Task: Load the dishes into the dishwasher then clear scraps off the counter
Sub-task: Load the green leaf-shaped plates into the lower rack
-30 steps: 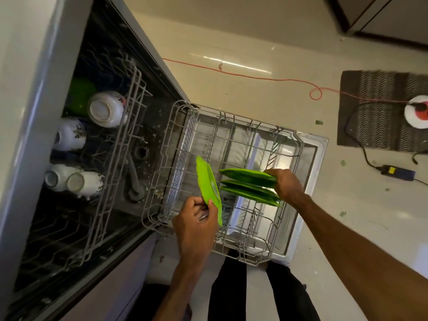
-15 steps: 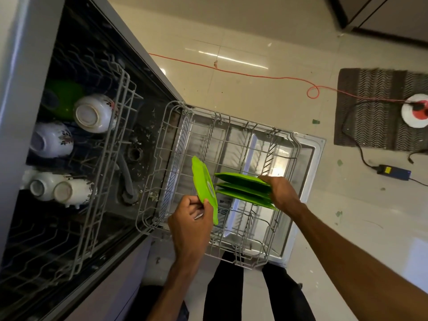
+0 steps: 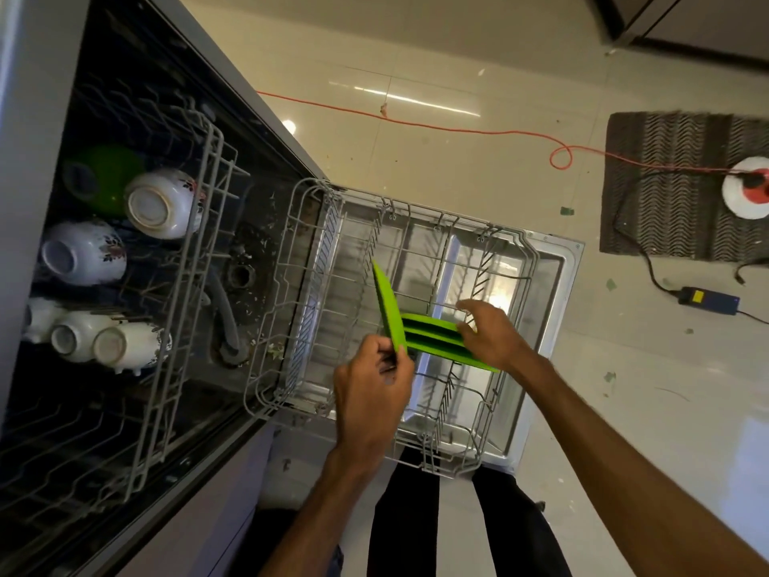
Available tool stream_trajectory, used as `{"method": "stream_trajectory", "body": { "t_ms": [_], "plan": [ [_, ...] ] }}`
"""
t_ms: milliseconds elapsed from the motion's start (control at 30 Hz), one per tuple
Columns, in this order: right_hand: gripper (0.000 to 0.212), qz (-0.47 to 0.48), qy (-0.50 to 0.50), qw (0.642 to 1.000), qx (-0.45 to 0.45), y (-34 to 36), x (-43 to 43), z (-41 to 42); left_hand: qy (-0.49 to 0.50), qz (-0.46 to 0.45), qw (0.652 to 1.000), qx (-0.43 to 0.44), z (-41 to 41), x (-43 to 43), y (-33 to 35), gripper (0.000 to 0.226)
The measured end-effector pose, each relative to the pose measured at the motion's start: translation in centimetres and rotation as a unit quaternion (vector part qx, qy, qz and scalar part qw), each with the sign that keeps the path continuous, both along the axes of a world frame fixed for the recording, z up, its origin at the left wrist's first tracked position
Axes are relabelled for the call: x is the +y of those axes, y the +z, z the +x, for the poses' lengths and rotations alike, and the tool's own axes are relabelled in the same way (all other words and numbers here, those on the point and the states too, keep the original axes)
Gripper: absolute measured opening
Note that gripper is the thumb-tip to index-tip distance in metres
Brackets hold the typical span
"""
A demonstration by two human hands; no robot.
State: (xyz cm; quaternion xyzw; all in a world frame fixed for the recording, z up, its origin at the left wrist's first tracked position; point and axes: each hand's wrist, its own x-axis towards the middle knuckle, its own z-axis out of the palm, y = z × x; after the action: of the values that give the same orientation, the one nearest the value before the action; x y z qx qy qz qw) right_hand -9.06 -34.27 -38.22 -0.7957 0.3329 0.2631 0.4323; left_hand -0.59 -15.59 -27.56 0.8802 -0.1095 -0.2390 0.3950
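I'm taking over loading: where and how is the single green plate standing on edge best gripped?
Pinch the green plate at its near lower rim, coming from the person's side, as the left hand does. It stands on edge, thin, both faces free there; the stack in the right hand crowds its right face.

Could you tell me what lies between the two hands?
Head view: a single green plate in the left hand, a green plate stack in the right hand.

Home kitchen: open dishwasher [image 3: 555, 260] with wire rack [image 3: 291, 285] pulled out, floral cups [image 3: 160, 204] upturned inside, glossy floor tiles [image 3: 457, 172], woven mat [image 3: 666, 193], orange cord [image 3: 457, 127] trailing across.
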Motion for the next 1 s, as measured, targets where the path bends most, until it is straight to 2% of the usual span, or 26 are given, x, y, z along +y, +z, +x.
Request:
{"method": "stream_trajectory", "body": {
  "t_ms": [33, 100, 133, 167, 200, 233, 267, 300, 367, 400, 500, 600, 667, 833, 1000],
  "plan": [
    [0.047, 0.095, -0.106, 0.99, -0.017, 2.3, -0.2, 1.1, -0.054, 0.011, 0.998, -0.036, -0.2, -0.4, -0.3, 0.009],
    [0.071, 0.3, -0.268, 0.916, -0.004, 6.3, -0.7, 3.2, -0.169, 0.052, 0.974, -0.143, -0.7, -1.5, -1.0, 0.004],
    [0.076, 0.342, -0.283, 0.896, 0.0, 7.5, -1.0, 3.9, -0.215, 0.067, 0.955, -0.191, -0.9, -2.1, -1.4, 0.005],
    [0.072, 0.342, -0.256, 0.904, -0.006, 8.4, -1.4, 4.6, -0.252, 0.077, 0.937, -0.228, -1.1, -2.7, -1.9, 0.007],
    [0.055, 0.314, -0.223, 0.923, -0.013, 8.6, -1.8, 4.9, -0.279, 0.083, 0.923, -0.251, -1.3, -3.4, -2.3, 0.013],
    [0.029, 0.252, -0.187, 0.949, -0.013, 8.4, -2.2, 5.1, -0.303, 0.085, 0.911, -0.268, -1.5, -4.1, -2.9, 0.018],
    [0.012, 0.187, -0.159, 0.969, -0.014, 8.0, -2.7, 5.2, -0.325, 0.088, 0.9, -0.276, -1.6, -4.7, -3.6, 0.02],
    [0.019, 0.116, -0.126, 0.985, -0.009, 7.3, -3.2, 5.2, -0.347, 0.091, 0.894, -0.271, -1.7, -5.2, -4.4, 0.019],
    [0.018, 0.023, -0.077, 0.997, 0.0, 5.8, -4.3, 5.0, -0.37, 0.106, 0.895, -0.226, -2.0, -6.1, -5.8, 0.018],
    [0.018, -0.007, -0.063, 0.998, -0.007, 5.0, -4.7, 4.7, -0.376, 0.126, 0.896, -0.201, -2.2, -6.3, -6.4, 0.023],
    [0.043, -0.065, -0.072, 0.995, -0.012, 4.1, -5.9, 3.9, -0.386, 0.246, 0.875, -0.159, -2.5, -6.3, -8.5, 0.035],
    [0.053, -0.097, -0.062, 0.993, -0.024, 3.4, -6.6, 2.8, -0.413, 0.358, 0.829, -0.115, -2.6, -5.4, -11.6, 0.079],
    [0.055, -0.097, -0.03, 0.995, -0.017, 3.0, -6.7, 2.1, -0.441, 0.393, 0.801, -0.093, -2.6, -5.2, -12.8, 0.094],
    [0.06, -0.107, 0.061, 0.992, 0.009, 1.2, -6.4, 0.7, -0.473, 0.391, 0.786, -0.07, -3.0, -4.9, -13.5, 0.098],
    [0.051, -0.099, 0.116, 0.988, 0.016, -0.3, -5.6, 0.5, -0.492, 0.365, 0.787, -0.07, -2.4, -3.2, -13.3, 0.084]
  ]
}}
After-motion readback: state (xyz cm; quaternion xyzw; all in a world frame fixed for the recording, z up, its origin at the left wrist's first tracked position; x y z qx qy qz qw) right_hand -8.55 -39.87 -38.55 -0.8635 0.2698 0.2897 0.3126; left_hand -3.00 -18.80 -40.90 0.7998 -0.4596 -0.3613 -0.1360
